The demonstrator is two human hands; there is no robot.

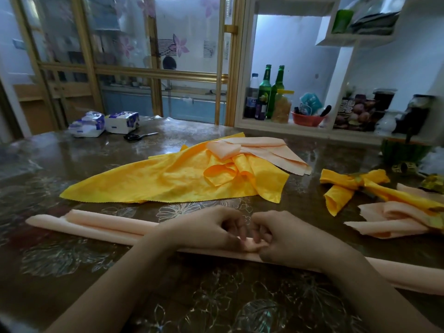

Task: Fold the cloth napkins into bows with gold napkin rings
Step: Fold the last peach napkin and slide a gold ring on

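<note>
Two hands: left hand and right hand, close together at the near side of the table.
Left grip: fingers curled, pinching the rolled peach napkin at its middle.
Right grip: fingers curled too, pinching the same spot, knuckles almost touching the left hand.
Napkin place: long and thin, flat across the table from left to right, under both hands.
Just behind: yellow napkin, spread out, bunched up at its right end.
Off to the right: yellow bow in a gold ring, tail over loose peach cloth.
Far left: scissors beside two tissue packs.
</note>
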